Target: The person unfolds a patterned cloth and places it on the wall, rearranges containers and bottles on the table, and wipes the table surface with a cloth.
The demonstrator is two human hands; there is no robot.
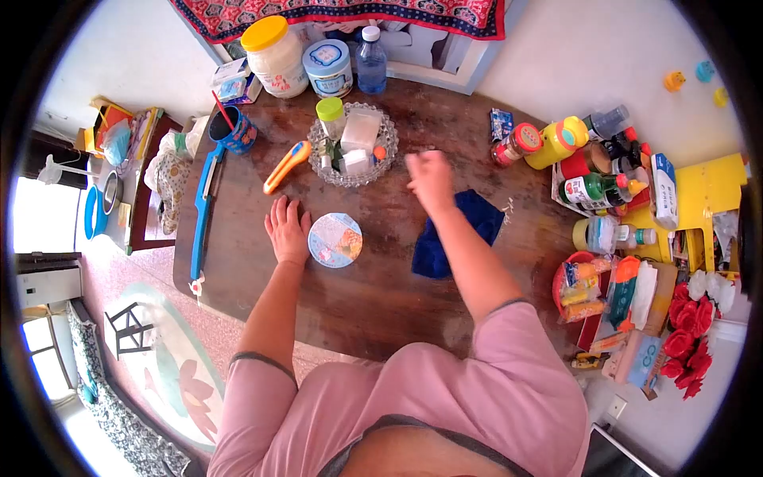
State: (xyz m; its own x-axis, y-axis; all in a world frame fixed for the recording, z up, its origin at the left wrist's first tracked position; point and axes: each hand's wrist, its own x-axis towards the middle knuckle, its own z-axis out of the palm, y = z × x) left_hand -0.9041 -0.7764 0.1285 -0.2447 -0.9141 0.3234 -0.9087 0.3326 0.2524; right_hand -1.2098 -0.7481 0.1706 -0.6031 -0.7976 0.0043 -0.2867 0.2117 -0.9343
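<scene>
White walls [580,48] close the room behind a wide, dark brown wooden table [358,310] with a shiny top. On its near part a soft dark blue cloth [434,248] lies partly under my right forearm [478,262]; I would carry this arm slightly lifted, because a low elbow could drag the fabric. Farther back stands a round, clear cut-glass bowl [389,137], filled with small containers, and my sleeve or knuckles should not push its rim.

My left hand [288,230] lies palm down on the wood, fingers spread and grasping nothing. Such a flat hand gives, I think, good support, if the weight is light. My right hand [430,181] is between the bowl and the cloth with bent fingers; whether they pinch something small, I cannot tell.

Just beside my left hand lies a flat, round disc [335,240] with a pale blue, pink and orange pattern. Lifting it by the edge would probably be easier than sliding it. Beyond my left fingertips is a slim orange-and-yellow tool [286,168], better left untouched.
</scene>
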